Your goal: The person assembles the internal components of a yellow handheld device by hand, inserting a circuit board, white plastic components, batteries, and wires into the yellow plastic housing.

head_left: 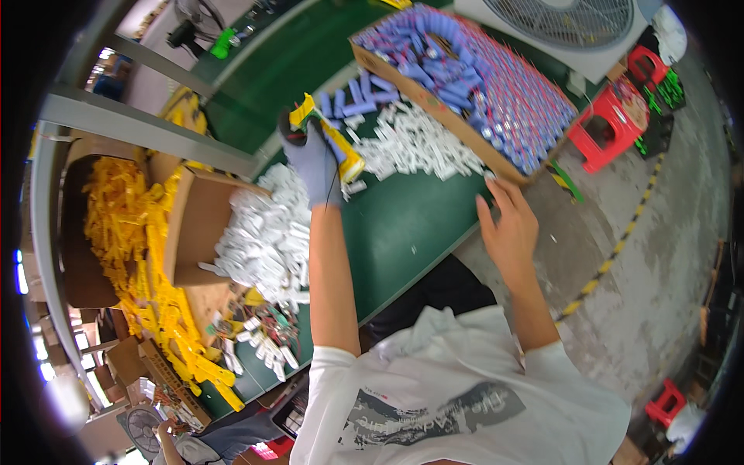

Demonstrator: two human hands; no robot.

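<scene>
My left hand, in a grey glove with dark fingertips, is closed around a blue cylindrical cell with yellow wrapping; yellow also sticks out above the fingers. Just beyond it, several loose blue cells lie on the green table. A spread of small white pieces covers the table between my hands. My bare right hand is at the table's right edge, by the near corner of the cardboard box. Its thumb and fingers are apart, with fingertips close to a white bit.
Blue cells fill the box. White plastic pieces heap at left, beside an open carton and yellow strips. Wires and white connectors lie nearer. A box fan and red stools stand at right; another person is lower left.
</scene>
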